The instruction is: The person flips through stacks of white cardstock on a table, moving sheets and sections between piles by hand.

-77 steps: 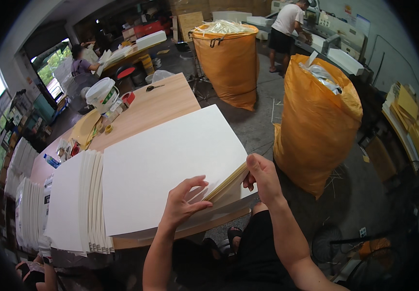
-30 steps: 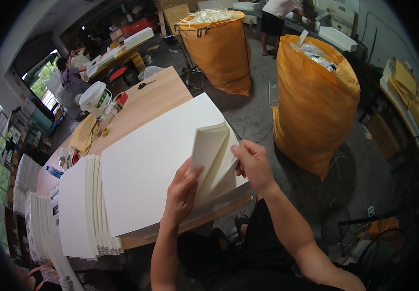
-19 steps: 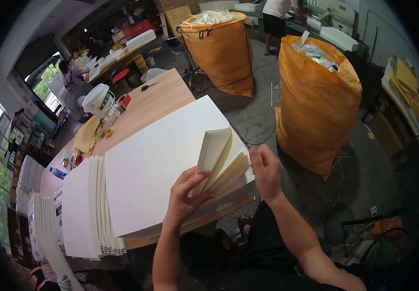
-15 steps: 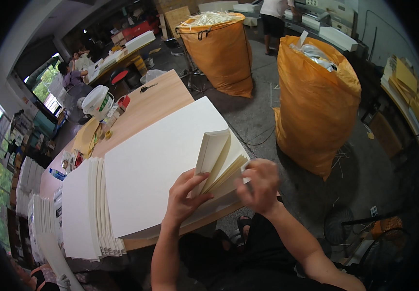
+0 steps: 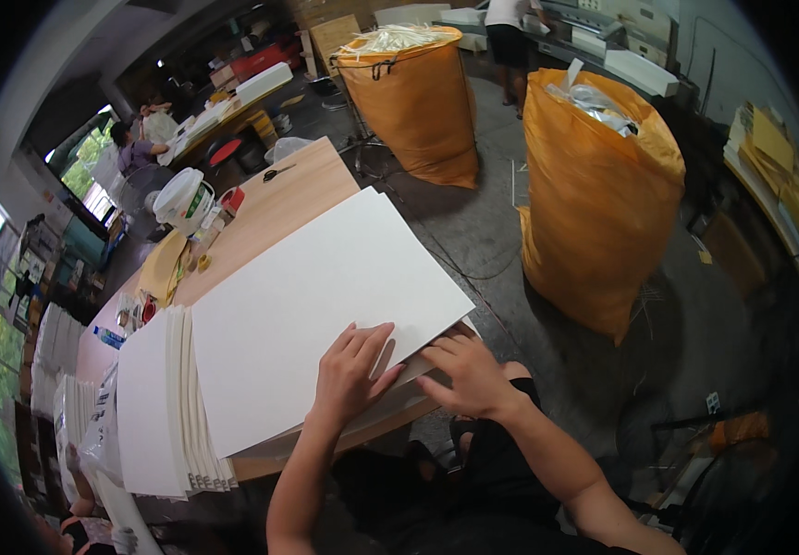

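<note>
A stack of large white sheets (image 5: 307, 305) lies on the wooden table in front of me, its top sheet flat. My left hand (image 5: 351, 372) rests on the sheet near its front edge, fingers stretched out and thumb pointing right. Just right of it, my right hand (image 5: 469, 375) touches the stack's right front edge, fingers extended and thumb apart. Its fingertips are partly hidden by the sheet edge. A small pale corner shows beside them. Left of the stack stands a fanned pile of white folded boards or sheets (image 5: 154, 402).
A white bucket (image 5: 180, 199), scissors (image 5: 277, 172) and yellow paper pieces (image 5: 161, 268) lie along the table (image 5: 302, 199). Two large orange bags (image 5: 413, 116) stand on the floor beyond and to the right. Other people (image 5: 509, 42) work further back, and one is at the lower left.
The lifted, bent corner of the sheets has come down and lies flat. My left hand has let go of it. My right hand has moved left and in against the stack's edge.
</note>
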A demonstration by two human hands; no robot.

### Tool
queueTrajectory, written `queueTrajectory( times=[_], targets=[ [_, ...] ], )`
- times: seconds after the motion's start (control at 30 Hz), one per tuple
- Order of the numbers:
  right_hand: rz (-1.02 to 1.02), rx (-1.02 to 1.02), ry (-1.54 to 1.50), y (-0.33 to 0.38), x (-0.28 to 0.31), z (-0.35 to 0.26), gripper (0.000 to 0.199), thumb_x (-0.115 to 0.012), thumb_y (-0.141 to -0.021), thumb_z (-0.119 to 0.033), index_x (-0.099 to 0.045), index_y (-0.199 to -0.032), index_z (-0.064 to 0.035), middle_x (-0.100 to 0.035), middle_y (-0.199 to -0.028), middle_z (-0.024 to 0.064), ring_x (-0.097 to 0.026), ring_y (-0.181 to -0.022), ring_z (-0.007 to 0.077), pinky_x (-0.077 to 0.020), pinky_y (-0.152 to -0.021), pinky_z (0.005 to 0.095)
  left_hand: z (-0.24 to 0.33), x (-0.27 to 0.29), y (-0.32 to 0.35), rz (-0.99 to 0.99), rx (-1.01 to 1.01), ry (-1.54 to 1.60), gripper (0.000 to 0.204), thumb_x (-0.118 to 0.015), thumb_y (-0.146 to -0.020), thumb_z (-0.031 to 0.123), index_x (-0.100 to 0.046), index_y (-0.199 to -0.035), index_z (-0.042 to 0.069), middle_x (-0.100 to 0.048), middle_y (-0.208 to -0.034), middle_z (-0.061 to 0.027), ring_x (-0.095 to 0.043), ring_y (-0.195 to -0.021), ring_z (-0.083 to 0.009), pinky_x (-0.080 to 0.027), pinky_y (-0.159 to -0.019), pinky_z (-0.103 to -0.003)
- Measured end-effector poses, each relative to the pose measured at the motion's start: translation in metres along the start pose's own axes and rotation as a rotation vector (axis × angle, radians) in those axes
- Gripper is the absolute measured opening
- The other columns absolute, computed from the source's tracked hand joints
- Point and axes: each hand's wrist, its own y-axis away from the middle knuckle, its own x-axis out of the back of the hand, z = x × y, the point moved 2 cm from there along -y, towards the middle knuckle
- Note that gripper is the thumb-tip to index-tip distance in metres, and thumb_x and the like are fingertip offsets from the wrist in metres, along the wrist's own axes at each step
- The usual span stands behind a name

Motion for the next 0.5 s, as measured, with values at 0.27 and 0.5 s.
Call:
queueTrajectory(
  times=[0.27, 0.5],
  targets=[
    [-0.008, -0.373, 0.242, 0.0, 0.047, 0.033, 0.036, -0.073, -0.094, -0.029, -0.057, -0.08, -0.0011, -0.065, -0.079, 0.0158, -0.064, -0.073, 0.033, -0.0508, -0.066, 0.0442, 0.003, -0.003, 0.005, 0.066, 0.053, 0.047, 0.058, -0.079, -0.085, 0.016, -0.059, -0.139, 0.008, -0.07, -0.125, -0.0165, -0.069, -0.109, -0.0352, -0.057, -0.091, -0.043],
    [0.247, -0.403, -0.251, -0.039, 0.027, 0.0, 0.044, -0.074, -0.095, -0.034, -0.048, -0.081, -0.0013, -0.054, -0.069, 0.0124, -0.058, -0.062, 0.0208, -0.0456, -0.059, 0.0391, -0.004, -0.004, 0.002, 0.169, -0.016, 0.129, 0.053, -0.065, -0.091, -0.004, -0.068, -0.133, 0.028, -0.058, -0.144, -0.0186, -0.07, -0.106, -0.0344, -0.062, -0.089, -0.041]
  ],
)
